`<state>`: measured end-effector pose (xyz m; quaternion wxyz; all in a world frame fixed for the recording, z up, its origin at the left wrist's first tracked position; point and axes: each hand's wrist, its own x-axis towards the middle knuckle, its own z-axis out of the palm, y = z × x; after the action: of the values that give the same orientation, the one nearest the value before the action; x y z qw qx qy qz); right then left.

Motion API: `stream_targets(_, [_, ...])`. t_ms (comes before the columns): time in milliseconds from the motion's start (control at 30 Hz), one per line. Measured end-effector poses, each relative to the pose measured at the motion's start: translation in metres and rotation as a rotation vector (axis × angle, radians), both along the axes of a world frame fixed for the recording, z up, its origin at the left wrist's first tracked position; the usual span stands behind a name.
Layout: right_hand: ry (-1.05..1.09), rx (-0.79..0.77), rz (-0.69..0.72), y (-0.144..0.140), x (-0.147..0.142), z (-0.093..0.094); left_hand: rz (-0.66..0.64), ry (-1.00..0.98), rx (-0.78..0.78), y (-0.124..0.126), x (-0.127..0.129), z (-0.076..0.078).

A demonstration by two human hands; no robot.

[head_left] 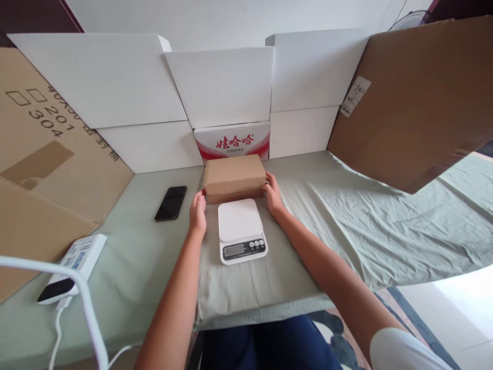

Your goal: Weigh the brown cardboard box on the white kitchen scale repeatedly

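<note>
A small brown cardboard box lies at the back middle of the cloth-covered table. My left hand grips its left end, and my right hand has hold of the right end, with some fingertips hidden behind the corner. Between my forearms sits a white kitchen scale, just in front of the box. Nothing rests on its plate, and its small display looks blank. To the left of my left hand lies a black smartphone.
White boxes and a red-and-white printed carton wall off the back. Large brown cartons stand on the left and right. A white power strip with a cable occupies the front left.
</note>
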<state>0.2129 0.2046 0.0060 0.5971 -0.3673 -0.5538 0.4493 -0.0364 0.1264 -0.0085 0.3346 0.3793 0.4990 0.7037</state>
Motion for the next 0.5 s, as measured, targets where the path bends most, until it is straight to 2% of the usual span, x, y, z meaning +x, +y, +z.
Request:
stream_targets(300, [-0.006, 0.037, 0.051, -0.0035, 0.0009, 0.0003, -0.052, 0.046, 0.019, 0.0, 0.0039, -0.0005])
stream_targets(500, [-0.001, 0.049, 0.079, -0.0014, 0.001, -0.0018, -0.068, 0.07, 0.006, 0.0057, 0.0016, -0.0086])
